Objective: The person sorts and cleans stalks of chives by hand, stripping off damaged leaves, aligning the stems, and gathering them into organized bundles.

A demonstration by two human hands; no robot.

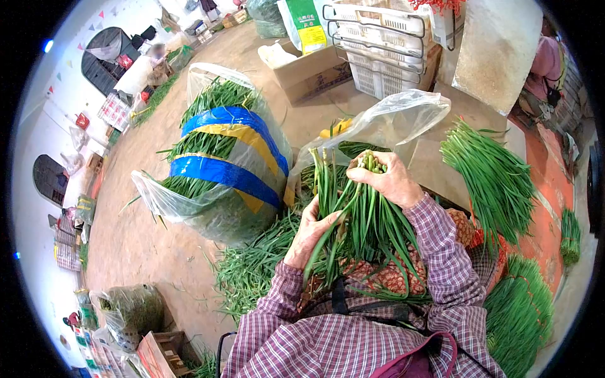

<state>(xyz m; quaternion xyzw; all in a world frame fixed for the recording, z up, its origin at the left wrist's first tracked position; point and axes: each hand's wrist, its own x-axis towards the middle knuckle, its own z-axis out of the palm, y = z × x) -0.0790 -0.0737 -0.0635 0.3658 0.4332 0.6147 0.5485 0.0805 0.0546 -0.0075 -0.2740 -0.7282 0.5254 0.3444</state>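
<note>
My right hand (392, 179) is closed near the top of a bunch of long green leafy stalks (372, 217), which look like garlic chives. Their thick cut ends poke up between the thumb and fingers, and the leaves hang down over my lap. Lower and to the left, my left hand (312, 230) pinches a few separate stalks (324, 183) standing upright beside the bunch. An open clear plastic bag (403, 116) lies just beyond both hands. Loose green leaves (255, 271) are heaped on the floor by my left forearm.
A large clear bag of greens (258, 208), wrapped in blue and yellow tape, stands at front left. Tied green bundles (488, 179) lie at right, with a bigger pile (520, 315) below. White crates (384, 47) and a cardboard box (312, 75) stand ahead. A person (548, 63) is at far right.
</note>
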